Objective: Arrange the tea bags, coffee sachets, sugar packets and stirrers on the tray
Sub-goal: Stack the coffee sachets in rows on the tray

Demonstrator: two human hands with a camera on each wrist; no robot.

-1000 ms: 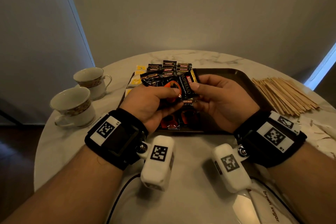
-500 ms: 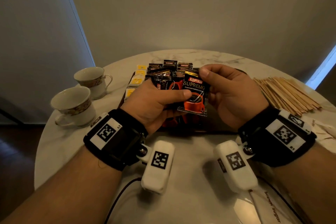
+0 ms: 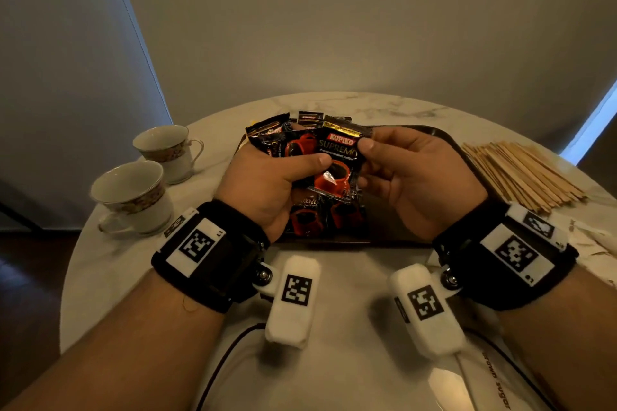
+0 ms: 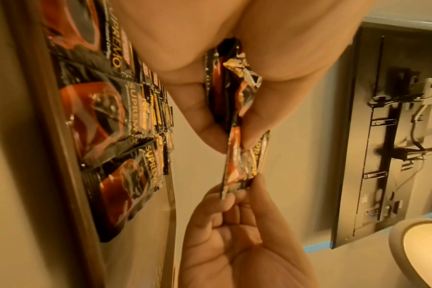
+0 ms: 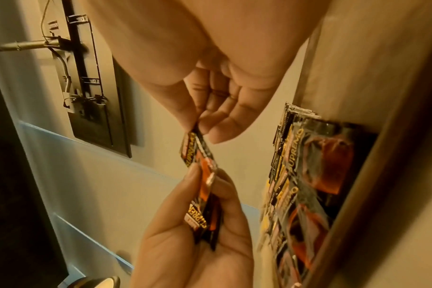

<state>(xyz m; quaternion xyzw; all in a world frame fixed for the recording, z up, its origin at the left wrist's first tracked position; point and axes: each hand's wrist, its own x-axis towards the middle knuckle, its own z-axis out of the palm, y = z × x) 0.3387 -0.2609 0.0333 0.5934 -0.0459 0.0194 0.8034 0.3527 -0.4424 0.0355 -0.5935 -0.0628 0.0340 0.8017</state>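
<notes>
Above the dark tray (image 3: pixel 447 143), my left hand (image 3: pixel 267 183) grips a fan of black-and-red coffee sachets (image 3: pixel 287 147). The front sachet (image 3: pixel 337 163) stands upright facing me. My right hand (image 3: pixel 410 177) pinches its upper right edge between thumb and fingers. From the left wrist, the pinched sachet (image 4: pixel 242 161) runs between both hands. More coffee sachets (image 3: pixel 320 213) lie flat on the tray below, seen also from the right wrist (image 5: pixel 308 185). Wooden stirrers (image 3: pixel 521 173) lie in a pile right of the tray. Tea bags are hidden behind my hands.
Two patterned teacups (image 3: pixel 133 197) (image 3: pixel 167 150) stand on the round marble table (image 3: pixel 334 337) at the left. White paper sugar packets (image 3: pixel 597 243) lie at the right edge, and one marked brown sugar (image 3: pixel 494 384) lies near me. A cable (image 3: pixel 227 364) crosses the near table.
Both hands have lifted the coffee sachets higher above the tray. The front sachet has turned from sideways to upright, and my right hand now pinches its upper right edge.
</notes>
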